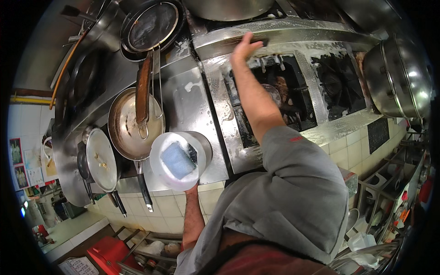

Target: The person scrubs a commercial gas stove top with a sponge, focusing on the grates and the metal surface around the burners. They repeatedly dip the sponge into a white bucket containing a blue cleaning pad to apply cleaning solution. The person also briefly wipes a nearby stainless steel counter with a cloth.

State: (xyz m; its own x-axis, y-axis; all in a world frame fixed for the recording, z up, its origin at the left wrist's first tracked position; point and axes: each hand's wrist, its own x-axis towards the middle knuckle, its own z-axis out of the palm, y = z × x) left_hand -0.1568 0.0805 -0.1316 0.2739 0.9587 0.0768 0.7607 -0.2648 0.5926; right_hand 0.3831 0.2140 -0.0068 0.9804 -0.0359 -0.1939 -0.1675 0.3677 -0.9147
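My left hand (pixel 192 188) holds a translucent plastic tub (pixel 156 172) from below, most of its fingers hidden behind it. Suds and a blue sponge cloth (pixel 177 161) lie inside the tub. Farther off, my right hand (pixel 245 48) reaches over the raised steel ledge (pixel 220 48) behind the front burners, fingers partly spread, near a small dark object (pixel 265 42) that I cannot identify. Whether it touches that object is unclear. White foam and water drops coat the steel stove top (pixel 220 99) around the black burner grates (pixel 306 92).
Left of the tub are a steel frying pan (pixel 120 134), a round lid (pixel 99 172) and handles over the counter's edge. A strainer (pixel 153 27) rests on pans at the back. Large steel pots stand at the back (pixel 227 8) and right (pixel 374 82). A red box (pixel 111 252) sits low left.
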